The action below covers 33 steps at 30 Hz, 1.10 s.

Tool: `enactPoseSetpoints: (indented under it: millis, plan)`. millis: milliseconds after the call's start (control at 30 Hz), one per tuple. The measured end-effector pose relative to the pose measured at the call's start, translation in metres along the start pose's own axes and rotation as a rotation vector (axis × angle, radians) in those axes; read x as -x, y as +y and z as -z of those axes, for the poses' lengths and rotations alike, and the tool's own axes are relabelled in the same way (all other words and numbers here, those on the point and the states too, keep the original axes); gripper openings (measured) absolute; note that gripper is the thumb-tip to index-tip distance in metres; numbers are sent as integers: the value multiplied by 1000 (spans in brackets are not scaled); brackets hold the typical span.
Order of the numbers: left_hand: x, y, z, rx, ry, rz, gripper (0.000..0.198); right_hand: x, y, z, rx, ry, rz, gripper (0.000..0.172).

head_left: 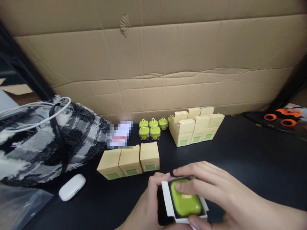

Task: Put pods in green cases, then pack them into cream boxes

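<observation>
Close to me, my left hand (151, 201) is wrapped around the left side of a small open carton (168, 198) with white flaps. A green-lidded container (185, 204), with a pale loop on top, sits in the carton's mouth. My right hand (216, 191) grips this container from the right, one finger pressed on the lid and the thumb at its near edge. How deep the container sits in the carton is hidden. Past my hands stand several green-lidded containers (155, 132) with clear bases, grouped against the cardboard.
Three closed cream boxes (130, 159) stand in a row left of centre. Several open-topped cream boxes (184, 135) stand at the back right. A white earphone case (72, 187), a shaggy black-and-white fabric bundle (81, 137) and clear plastic (21, 207) lie left. An orange-wheeled toy (286, 117) is far right.
</observation>
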<state>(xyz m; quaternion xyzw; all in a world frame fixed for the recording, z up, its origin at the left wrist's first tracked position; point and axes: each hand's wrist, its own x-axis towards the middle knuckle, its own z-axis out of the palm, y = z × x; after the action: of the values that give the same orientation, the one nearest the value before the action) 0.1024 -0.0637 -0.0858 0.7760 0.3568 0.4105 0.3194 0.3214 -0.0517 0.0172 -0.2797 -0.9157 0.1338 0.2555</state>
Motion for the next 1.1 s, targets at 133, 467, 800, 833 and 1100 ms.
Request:
enactPoseSetpoints:
  millis: [133,467,800,833,1100]
  plan:
    - [3,-5,-1,-25,-38,38,85,12,4,-2,32,41,-17,41]
    - [-4,18,12,66,61,-138,37,35,41,-21,0,216,358,32]
    - [-7,32,21,-2,-107,-74,50,30,20,-2,-37,149,218,34]
    - [-7,28,20,8,-109,-113,51,28,19,-1,-68,171,185,36]
    - [-4,23,16,57,31,-112,61,14,20,-14,-561,132,-291,17]
